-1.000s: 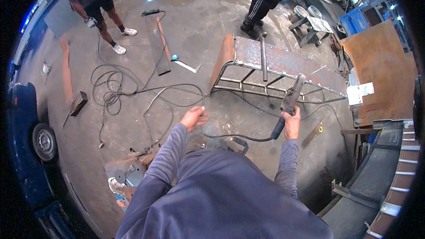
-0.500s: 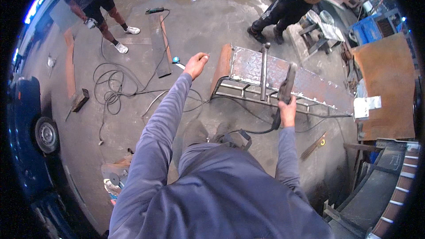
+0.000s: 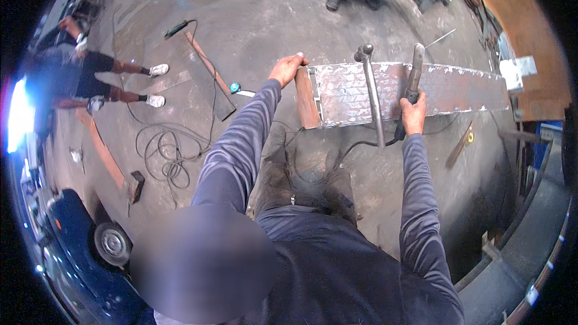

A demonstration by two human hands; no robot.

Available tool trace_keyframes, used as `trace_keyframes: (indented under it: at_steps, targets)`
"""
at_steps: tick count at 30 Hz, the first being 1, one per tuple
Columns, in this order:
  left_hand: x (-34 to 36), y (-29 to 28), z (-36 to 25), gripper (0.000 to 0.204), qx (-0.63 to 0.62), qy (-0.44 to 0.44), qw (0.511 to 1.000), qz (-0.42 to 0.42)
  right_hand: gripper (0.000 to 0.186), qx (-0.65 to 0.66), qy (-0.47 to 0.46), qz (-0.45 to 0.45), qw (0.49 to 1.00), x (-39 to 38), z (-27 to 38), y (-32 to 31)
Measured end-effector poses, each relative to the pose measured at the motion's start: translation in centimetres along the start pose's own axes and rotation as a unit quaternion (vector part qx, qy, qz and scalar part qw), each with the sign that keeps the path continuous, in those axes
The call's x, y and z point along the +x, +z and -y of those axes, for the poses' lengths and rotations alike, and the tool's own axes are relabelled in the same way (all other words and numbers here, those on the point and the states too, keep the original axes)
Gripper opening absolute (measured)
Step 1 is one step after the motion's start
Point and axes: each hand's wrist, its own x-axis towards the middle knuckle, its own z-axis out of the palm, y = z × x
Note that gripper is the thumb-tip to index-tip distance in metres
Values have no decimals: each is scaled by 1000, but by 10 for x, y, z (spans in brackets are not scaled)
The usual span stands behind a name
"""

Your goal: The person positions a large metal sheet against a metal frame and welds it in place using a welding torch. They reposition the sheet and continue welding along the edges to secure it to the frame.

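A long steel piece (image 3: 445, 87) with a worn, rusty top and whitish edges lies across in front of me. My left hand (image 3: 288, 71) has its fingers bent over the far corner of the rust-brown end plate (image 3: 307, 105) at its left end. My right hand (image 3: 413, 114) is closed round the handle of a welding electrode holder (image 3: 416, 66). A thin rod (image 3: 439, 38) shows past its tip, and a black cable (image 3: 361, 142) trails from it toward my legs. A hammer (image 3: 373, 93) with a metal handle rests across the steel piece, between my hands.
Coiled cable (image 3: 165, 153), a grinder (image 3: 176, 29), a tape measure (image 3: 235, 87) and steel strips (image 3: 105, 150) lie on the floor to the left. A dark blue vehicle (image 3: 72, 235) stands at lower left. Two people stand beyond. A brown sheet (image 3: 524, 30) and steel beams (image 3: 518, 204) are at right.
My left hand has come right onto the end plate's corner. The steel piece now shows its top, with the side frame out of sight. My view has shifted, and the right hand still holds the electrode holder.
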Motion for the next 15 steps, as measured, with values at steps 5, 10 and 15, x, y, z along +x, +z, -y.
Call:
trace_keyframes:
  at_steps: [5,10,15]
  targets:
    - [23,8,7,67,6,-44,994,105,53,11,69,-29,997,-4,20,14]
    - [28,4,2,69,26,-48,983,175,57,-27,95,-57,993,-2,24,35]
    - [35,1,-4,72,72,-79,976,192,59,-44,143,-31,988,6,37,51]
